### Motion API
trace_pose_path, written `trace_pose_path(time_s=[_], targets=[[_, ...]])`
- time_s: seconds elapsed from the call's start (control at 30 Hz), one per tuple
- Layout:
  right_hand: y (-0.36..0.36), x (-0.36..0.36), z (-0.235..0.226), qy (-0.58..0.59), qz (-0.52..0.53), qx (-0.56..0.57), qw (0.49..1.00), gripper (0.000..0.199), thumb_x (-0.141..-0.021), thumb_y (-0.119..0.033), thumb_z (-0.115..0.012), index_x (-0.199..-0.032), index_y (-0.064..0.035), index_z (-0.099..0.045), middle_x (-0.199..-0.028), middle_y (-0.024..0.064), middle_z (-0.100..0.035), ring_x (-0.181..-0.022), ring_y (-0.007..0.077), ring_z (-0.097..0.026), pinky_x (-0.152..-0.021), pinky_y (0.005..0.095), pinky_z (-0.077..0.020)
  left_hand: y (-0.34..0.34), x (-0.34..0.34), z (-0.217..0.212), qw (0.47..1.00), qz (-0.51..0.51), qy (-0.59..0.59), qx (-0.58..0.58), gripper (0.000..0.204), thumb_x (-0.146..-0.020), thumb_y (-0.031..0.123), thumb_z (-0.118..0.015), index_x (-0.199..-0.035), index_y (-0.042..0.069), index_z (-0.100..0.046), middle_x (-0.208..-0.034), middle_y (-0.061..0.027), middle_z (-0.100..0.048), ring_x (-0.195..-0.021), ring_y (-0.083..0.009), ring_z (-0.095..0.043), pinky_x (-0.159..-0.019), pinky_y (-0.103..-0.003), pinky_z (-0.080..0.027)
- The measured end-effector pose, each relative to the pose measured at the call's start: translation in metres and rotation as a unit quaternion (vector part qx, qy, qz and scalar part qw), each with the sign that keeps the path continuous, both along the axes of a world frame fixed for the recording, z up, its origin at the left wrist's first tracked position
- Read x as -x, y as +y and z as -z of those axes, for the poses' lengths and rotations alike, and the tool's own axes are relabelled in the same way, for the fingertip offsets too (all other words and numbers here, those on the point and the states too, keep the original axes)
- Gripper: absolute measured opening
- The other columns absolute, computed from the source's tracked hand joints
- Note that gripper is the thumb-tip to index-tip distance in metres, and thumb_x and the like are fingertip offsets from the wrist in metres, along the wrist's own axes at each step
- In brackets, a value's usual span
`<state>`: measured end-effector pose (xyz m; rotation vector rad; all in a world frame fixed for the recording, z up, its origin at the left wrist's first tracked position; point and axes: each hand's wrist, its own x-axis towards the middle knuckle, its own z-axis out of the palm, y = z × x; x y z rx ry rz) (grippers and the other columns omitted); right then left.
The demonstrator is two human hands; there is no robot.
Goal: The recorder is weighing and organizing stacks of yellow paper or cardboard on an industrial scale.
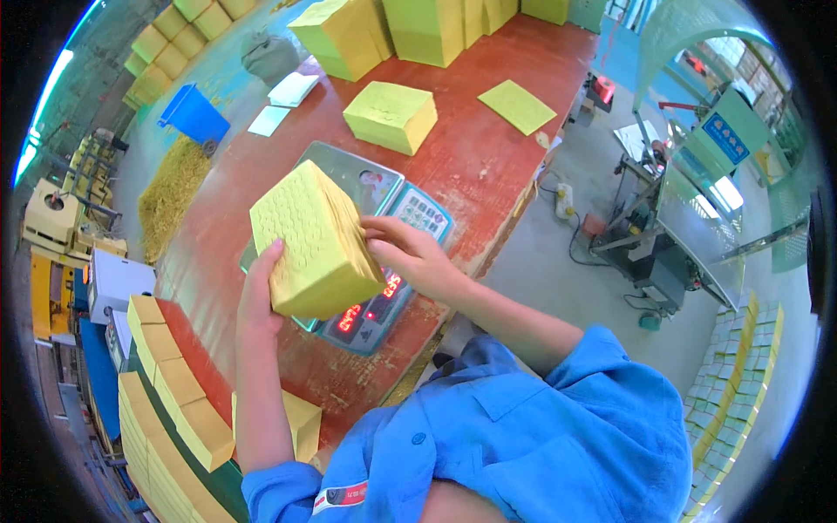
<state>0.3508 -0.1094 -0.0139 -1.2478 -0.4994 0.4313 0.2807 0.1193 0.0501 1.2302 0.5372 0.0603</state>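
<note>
A thick block of yellow paper sheets [305, 235], with an embossed pattern on its top, is held tilted above the digital scale [418, 213]. My left hand [261, 288] grips it from the left, thumb lying along the patterned face. At its right side, my right hand [410, 253] has its fingertips and thumb against the sheet edges; whether they pinch single sheets cannot be made out. The block hides much of the scale's plate, while the keypad and lit red digits show. Beyond the scale, a smaller yellow paper stack [388, 115] lies on the red table [462, 187].
A thin yellow sheet pile [518, 106] and white papers [293, 89] lie on the table, with tall yellow stacks [427, 30] at its far end. Yellow blocks [179, 383] line the lower left. On the floor are a blue bin [193, 115] and, at right, a machine [663, 235].
</note>
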Motion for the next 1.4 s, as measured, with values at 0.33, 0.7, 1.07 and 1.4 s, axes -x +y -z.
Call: trace_pose_path(time_s=[0.33,0.7,1.07,1.4], targets=[[-0.054,-0.033,0.066,0.341,-0.105,-0.149,0.922,0.034,-0.098,-0.035,-0.053,-0.115,-0.0058,-0.058,-0.099,-0.0003,-0.063,-0.086,0.0085,-0.057,-0.068,0.0248,-0.0475,-0.094,-0.031,-0.006,0.999,0.026,0.015,-0.044,0.051,-0.090,0.028,-0.060,-0.130,-0.002,-0.047,-0.119,-0.0144,-0.061,-0.109,-0.0229,-0.061,-0.092,-0.036,-0.051],[-0.202,-0.198,0.083,0.387,-0.089,0.013,0.918,0.042,-0.096,-0.030,-0.055,-0.127,-0.0021,-0.055,-0.113,0.0068,-0.064,-0.102,0.0146,-0.060,-0.087,0.0294,-0.0478,-0.251,-0.165,0.056,0.999,-0.029,0.038,0.010,0.057,-0.090,0.017,-0.060,-0.139,0.000,-0.036,-0.131,-0.0137,-0.051,-0.122,-0.0237,-0.050,-0.104,-0.038,-0.040],[-0.272,-0.326,0.121,0.053,0.055,0.182,0.980,0.047,-0.101,-0.044,-0.041,-0.113,-0.0018,-0.059,-0.097,0.0071,-0.063,-0.083,0.0145,-0.058,-0.065,0.0312,-0.0481,-0.313,-0.308,0.105,0.969,-0.153,-0.065,-0.182,0.066,-0.074,0.019,-0.070,-0.129,-0.004,-0.043,-0.114,-0.0167,-0.061,-0.106,-0.0258,-0.059,-0.094,-0.038,-0.047],[-0.292,-0.350,0.123,-0.018,0.062,0.237,0.969,0.040,-0.100,-0.026,-0.046,-0.130,-0.0006,-0.050,-0.116,0.0123,-0.060,-0.101,0.0210,-0.058,-0.082,0.0337,-0.0468,-0.307,-0.284,0.062,0.976,-0.063,0.066,-0.197,0.099,-0.073,0.034,-0.070,-0.149,-0.002,-0.016,-0.149,-0.0341,-0.021,-0.137,-0.0439,-0.030,-0.113,-0.045,-0.029]])
